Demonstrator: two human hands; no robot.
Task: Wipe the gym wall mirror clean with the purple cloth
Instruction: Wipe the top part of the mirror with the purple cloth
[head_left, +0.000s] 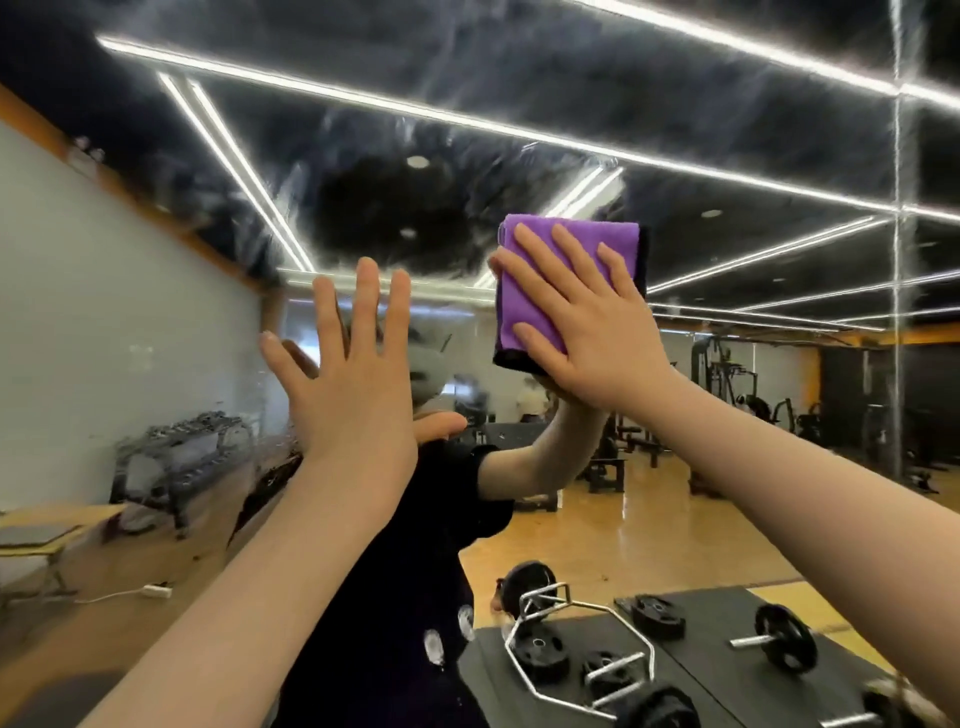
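On the mirror (727, 156), the right grip (587, 322) presses the purple cloth (550, 280) flat beneath straight fingers; the left grip (348, 379) rests beside it, released.

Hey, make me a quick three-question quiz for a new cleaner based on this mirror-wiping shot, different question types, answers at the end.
1. True or false: the purple cloth is folded and pressed flat against the mirror by the right hand.
2. Multiple choice: what is the left hand doing? A) holding a spray bottle B) held up with fingers spread, holding nothing C) holding a second cloth
3. Fill in: smeary streaks show on the glass mostly ____ the cloth (above or below).

Key
1. True
2. B
3. above
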